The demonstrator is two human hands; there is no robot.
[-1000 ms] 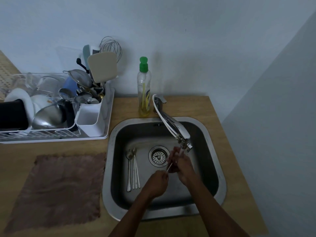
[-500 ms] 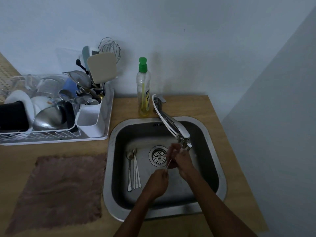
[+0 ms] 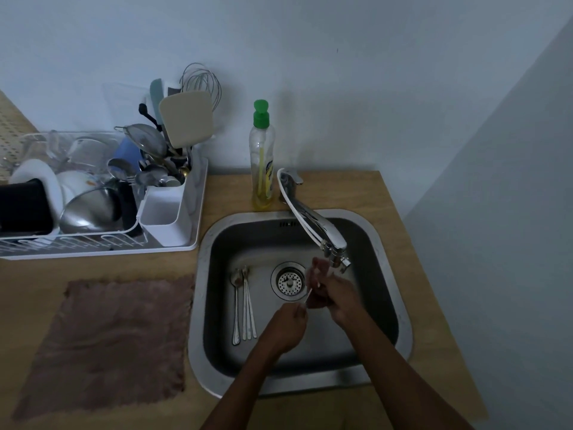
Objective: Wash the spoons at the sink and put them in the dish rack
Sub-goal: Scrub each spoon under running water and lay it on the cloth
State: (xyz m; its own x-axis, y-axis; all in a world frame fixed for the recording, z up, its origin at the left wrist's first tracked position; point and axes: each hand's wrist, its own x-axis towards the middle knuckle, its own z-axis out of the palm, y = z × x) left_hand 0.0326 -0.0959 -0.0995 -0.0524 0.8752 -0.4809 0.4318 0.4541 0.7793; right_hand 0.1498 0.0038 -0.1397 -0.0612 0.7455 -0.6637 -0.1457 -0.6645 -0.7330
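Observation:
My left hand point(image 3: 286, 327) grips the handle end of a thin metal spoon point(image 3: 308, 295) over the steel sink point(image 3: 217, 377). My right hand point(image 3: 333, 294) closes around the spoon's bowl end just below the tap's spout point(image 3: 336, 257); the bowl itself is hidden by the fingers. Three more spoons point(image 3: 243, 305) lie side by side on the sink floor, left of the drain point(image 3: 289, 283). The white dish rack point(image 3: 186, 243) stands on the counter at the left, its cutlery cup point(image 3: 164, 212) full of utensils.
A dish soap bottle point(image 3: 262, 156) with a green cap stands behind the sink beside the tap base. A brown cloth point(image 3: 105, 342) lies flat on the wooden counter left of the sink. Bowls, a pot lid and cups fill the rack. A wall rises close on the right.
My right hand's fingers have shifted slightly along the spoon under the spout. The left hand has stayed on the handle, and the spoons in the sink have not moved.

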